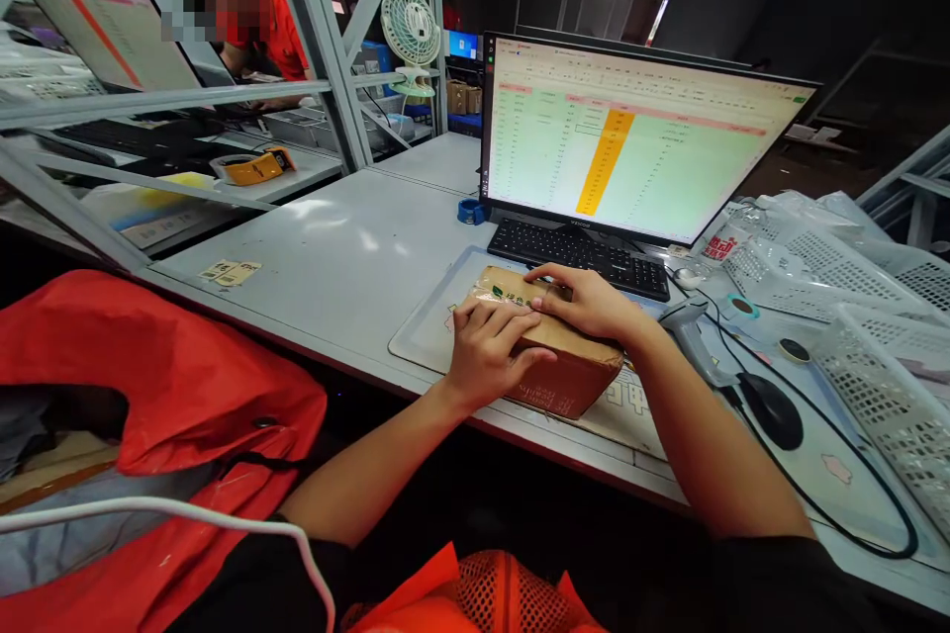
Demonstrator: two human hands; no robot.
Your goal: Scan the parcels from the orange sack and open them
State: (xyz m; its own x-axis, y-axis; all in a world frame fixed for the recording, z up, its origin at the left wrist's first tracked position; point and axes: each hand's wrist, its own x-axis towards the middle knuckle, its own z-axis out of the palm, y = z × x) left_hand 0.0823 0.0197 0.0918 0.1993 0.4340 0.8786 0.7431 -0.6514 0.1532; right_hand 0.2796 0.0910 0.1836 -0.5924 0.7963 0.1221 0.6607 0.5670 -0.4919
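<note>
A brown cardboard box (568, 371) with a green leaf mark and clear tape on top rests on the desk mat at the front edge. My left hand (491, 346) holds its left near side, fingers bent over the top and thumb along the near edge. On the top, my right hand (583, 302) grips with curled fingers reaching toward the far edge, its thumb beside the left fingers. Behind the box lies a black keyboard (586, 255). A grey handheld scanner (698, 341) lies right of my right forearm.
A monitor (623, 134) showing a spreadsheet stands behind the keyboard. White perforated baskets (891, 396) and a black mouse (772, 410) are at right. A red bag (274, 386) hangs open at left. Beyond the metal frame (319, 30), a person in red (289, 35) works.
</note>
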